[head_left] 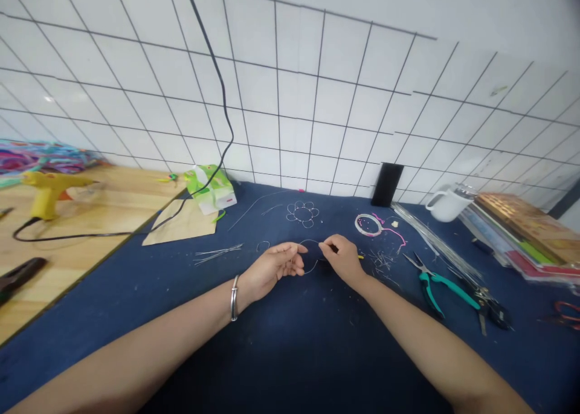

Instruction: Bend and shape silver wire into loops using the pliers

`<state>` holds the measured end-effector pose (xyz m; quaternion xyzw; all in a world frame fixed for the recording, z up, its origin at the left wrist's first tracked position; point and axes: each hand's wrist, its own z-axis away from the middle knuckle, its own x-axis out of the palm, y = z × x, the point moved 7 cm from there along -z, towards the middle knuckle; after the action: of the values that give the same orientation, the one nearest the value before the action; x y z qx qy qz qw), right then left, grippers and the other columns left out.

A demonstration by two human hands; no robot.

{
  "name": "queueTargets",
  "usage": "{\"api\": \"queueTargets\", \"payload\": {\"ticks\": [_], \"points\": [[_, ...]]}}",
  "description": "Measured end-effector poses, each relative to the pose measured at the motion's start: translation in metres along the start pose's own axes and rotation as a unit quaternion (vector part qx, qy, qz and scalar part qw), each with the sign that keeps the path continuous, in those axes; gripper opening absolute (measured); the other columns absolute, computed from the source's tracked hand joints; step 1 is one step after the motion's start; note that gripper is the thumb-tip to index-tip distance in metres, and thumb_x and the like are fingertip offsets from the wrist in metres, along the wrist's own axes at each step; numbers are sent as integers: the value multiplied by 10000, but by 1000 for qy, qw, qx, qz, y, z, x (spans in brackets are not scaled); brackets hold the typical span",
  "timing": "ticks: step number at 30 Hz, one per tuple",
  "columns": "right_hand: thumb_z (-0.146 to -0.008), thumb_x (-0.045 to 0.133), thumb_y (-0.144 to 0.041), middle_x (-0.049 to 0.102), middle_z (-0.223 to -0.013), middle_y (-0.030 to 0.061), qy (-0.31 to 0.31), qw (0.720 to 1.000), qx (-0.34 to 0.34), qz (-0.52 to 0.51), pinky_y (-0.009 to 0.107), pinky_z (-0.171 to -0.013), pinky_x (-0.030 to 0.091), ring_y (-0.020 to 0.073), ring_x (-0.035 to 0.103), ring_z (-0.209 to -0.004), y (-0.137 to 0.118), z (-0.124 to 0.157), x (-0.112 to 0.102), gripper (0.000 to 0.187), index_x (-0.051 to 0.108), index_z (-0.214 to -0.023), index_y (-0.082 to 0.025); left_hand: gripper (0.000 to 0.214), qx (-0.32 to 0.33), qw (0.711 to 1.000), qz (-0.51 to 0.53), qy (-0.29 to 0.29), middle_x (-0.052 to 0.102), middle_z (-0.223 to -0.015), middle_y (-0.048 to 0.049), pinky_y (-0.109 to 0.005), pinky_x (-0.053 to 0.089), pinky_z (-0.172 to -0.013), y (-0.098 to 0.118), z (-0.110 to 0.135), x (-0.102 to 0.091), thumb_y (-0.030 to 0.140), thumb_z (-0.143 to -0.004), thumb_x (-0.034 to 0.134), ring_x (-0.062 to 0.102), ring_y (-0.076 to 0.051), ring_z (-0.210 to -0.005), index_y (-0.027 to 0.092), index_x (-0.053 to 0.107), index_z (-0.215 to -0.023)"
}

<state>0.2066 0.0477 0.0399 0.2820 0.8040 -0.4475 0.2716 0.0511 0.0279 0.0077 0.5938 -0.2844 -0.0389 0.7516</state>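
A thin wire loop (310, 240) is held between my two hands just above the dark blue cloth. My right hand (345, 260) is closed, thumb and forefinger pinching the loop's right side. My left hand (277, 265), a silver bangle at its wrist, curls its fingers round the left side; its exact grip is partly hidden. Beyond the hands lies a flower-shaped wire frame (302, 214) with rounded petals. A small bent wire (263, 245) rests near my left hand, and short wire scraps (381, 261) are scattered beside my right.
Teal-handled pliers (446, 286), cutters (493, 310) and long wires (423, 239) lie to the right, near a white mug (449, 202). A white ring-shaped spool (368, 225) sits behind my right hand. Leftward are straight wires (219, 254), a tissue pack (211, 188) and a corded yellow glue gun (48, 191).
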Motion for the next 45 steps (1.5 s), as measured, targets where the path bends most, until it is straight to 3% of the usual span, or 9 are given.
{"api": "queueTargets", "payload": {"ticks": [6,11,16,22,27,31,34,39,45], "points": [[-814,485,-266,552,-659,-10,-4,1000,13,8,241,-621,366,129,496,-646,9,-3,-1,161,548,-685,-192,224,11,992,126,-13,531,-621,13,-363,433,-855,2,-1,5,280,-849,505,539,-92,-607,123,590,-984],[-798,515,-251,564,-674,-14,-52,999,-2,11,237,-633,356,124,505,-663,21,-11,-2,137,561,-686,-186,229,-27,993,115,17,431,-588,41,-275,473,-618,-6,-4,-5,290,-831,525,385,-43,-465,114,603,-954],[-787,544,-233,560,-664,-20,-120,992,-42,14,224,-620,345,112,502,-649,31,-20,-4,130,574,-672,-181,216,-91,996,16,6,430,-599,31,-168,255,-391,-10,-8,-14,294,-813,536,277,-19,-406,117,609,-913],[-794,543,-219,555,-695,-10,-147,986,-75,19,230,-651,343,114,494,-674,41,-22,-3,119,570,-687,-173,226,-81,981,-178,9,460,-573,27,-181,176,-374,2,-8,-25,336,-807,520,268,-30,-378,149,626,-878],[-814,513,-221,546,-694,-5,-134,987,-80,27,236,-654,348,121,493,-681,50,-24,-4,141,554,-689,-170,246,-40,988,-147,26,373,-517,65,-211,349,-475,12,-8,-29,364,-823,493,253,-39,-384,158,618,-875],[-817,512,-231,558,-715,-1,-147,984,-96,31,236,-650,361,123,503,-682,49,-24,-6,134,567,-708,-175,273,-61,984,-165,40,365,-534,57,-183,238,-403,9,-2,-34,394,-813,489,236,-50,-392,164,611,-894],[-815,516,-226,570,-732,2,-169,978,-119,30,243,-667,369,126,513,-693,43,-23,-5,132,578,-708,-180,279,-61,963,-257,51,376,-522,48,-177,188,-402,11,5,-38,406,-805,483,287,-74,-418,177,618,-889],[-818,512,-217,575,-716,-4,-213,964,-159,29,260,-713,374,132,524,-715,27,-18,0,151,578,-685,-194,173,25,901,-432,35,526,-561,10,-217,333,-523,24,18,-36,317,-782,501,487,-148,-554,222,645,-783],[-829,499,-212,578,-729,6,-230,955,-180,47,284,-746,365,143,525,-735,13,-13,7,155,580,-697,-200,114,54,854,-512,79,627,-691,-22,-231,373,-575,21,35,-45,265,-766,515,585,-199,-678,265,625,-796]]}}
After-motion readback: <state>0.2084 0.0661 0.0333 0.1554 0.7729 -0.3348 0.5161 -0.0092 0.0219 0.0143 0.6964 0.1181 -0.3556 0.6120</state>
